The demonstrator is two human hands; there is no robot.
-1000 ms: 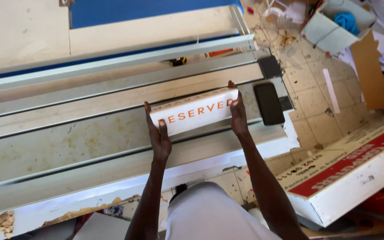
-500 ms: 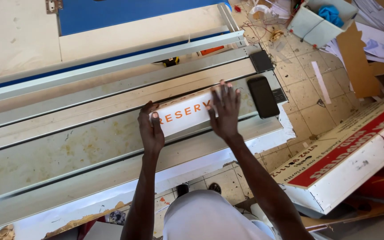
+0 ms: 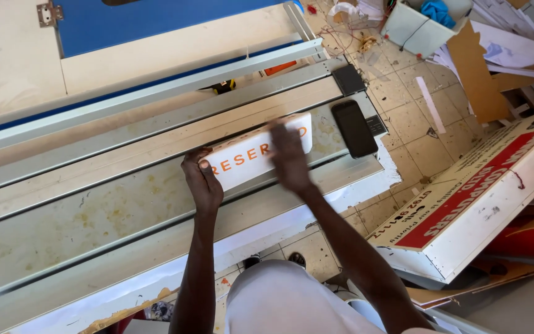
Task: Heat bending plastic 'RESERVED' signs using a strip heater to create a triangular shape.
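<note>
The left hand (image 3: 203, 180) grips the left end of a white sign block (image 3: 256, 156) with orange lettering, fingers curled over its edge. The right hand (image 3: 288, 158), blurred, lies open and flat across the block's face. The block rests on the grey workbench (image 3: 94, 216), with a black phone (image 3: 354, 128) just beside it at 3 o'clock.

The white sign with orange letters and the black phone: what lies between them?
Nothing, in the head view: only bare stained worktop separates the white sign from the black phone.
</note>
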